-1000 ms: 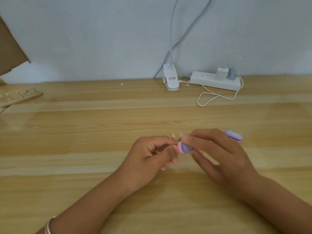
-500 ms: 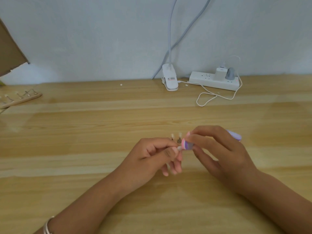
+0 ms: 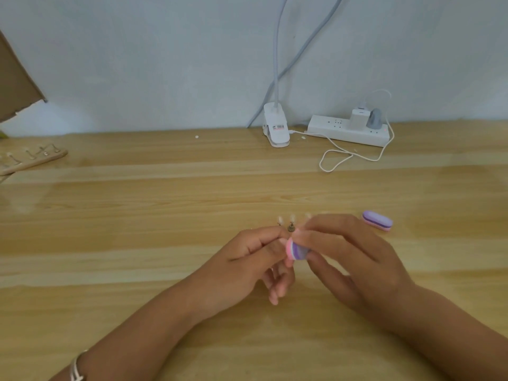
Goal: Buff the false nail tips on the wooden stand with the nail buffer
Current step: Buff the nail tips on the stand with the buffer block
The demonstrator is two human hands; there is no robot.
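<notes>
At the middle of the wooden table my right hand (image 3: 346, 259) pinches a small pink and purple nail buffer (image 3: 297, 250) between thumb and fingers. Its end sits against my left hand (image 3: 247, 268), whose thumb and forefinger pinch a small metal holder (image 3: 290, 228) under the pale false nail tips (image 3: 292, 218). Three tips stick up in a row just behind my fingers. The stand beneath them is hidden by both hands.
A second purple buffer (image 3: 377, 220) lies on the table just right of my right hand. Another wooden stand with nail holders (image 3: 33, 158) lies at the far left. A lamp clip (image 3: 276, 129), a power strip (image 3: 349, 130) and a looped white cable (image 3: 338, 158) sit by the wall.
My right hand has drawn the buffer down and towards me, then back along the tip. The second purple buffer, earlier half hidden behind my right hand, now shows fully.
</notes>
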